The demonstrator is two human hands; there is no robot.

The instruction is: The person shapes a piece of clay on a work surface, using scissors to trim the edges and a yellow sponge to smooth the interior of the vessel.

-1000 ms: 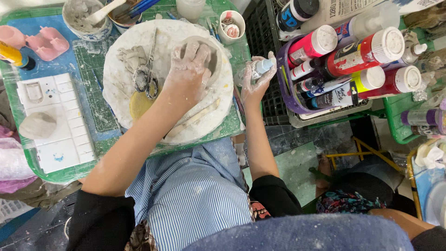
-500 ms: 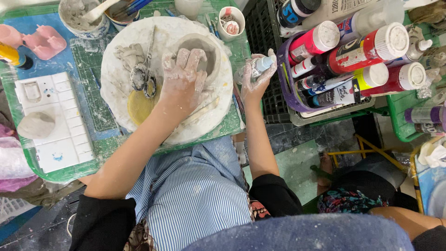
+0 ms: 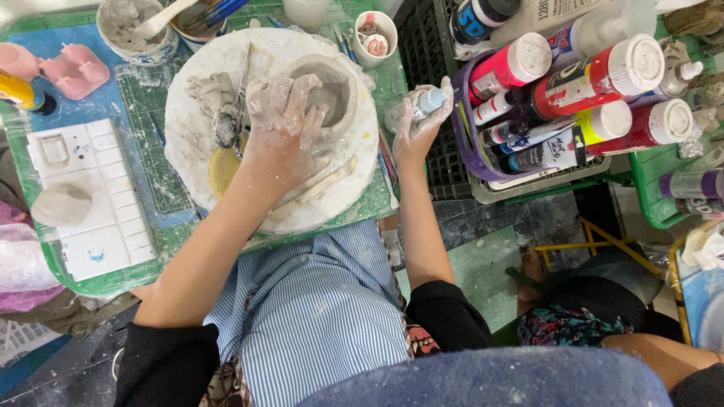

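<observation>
A grey clay bowl (image 3: 334, 92) sits on a round white board (image 3: 226, 53) smeared with clay. My left hand (image 3: 280, 124), coated in wet clay, rests against the bowl's left side with its fingers on the rim. Beside that hand lie a yellow sponge (image 3: 221, 169), clay scraps (image 3: 207, 89) and a metal tool (image 3: 243, 71). My right hand (image 3: 415, 124), also clay-covered, is at the table's right edge and holds a small clear bottle with a pale blue cap (image 3: 426, 100). A wooden modelling stick (image 3: 317, 188) lies near the board's front.
A green tray table (image 3: 162, 234) holds a white paint palette (image 3: 83, 196), a clay lump (image 3: 62, 203), pink moulds (image 3: 68, 68), a slip cup with a spoon (image 3: 136, 30) and a brush cup (image 3: 207, 15). A purple basket (image 3: 483, 158) of paint bottles stands right.
My left hand has slid left and back off the bowl's opening, so more of the bowl's inside shows. The right hand with the bottle has stayed about where it was.
</observation>
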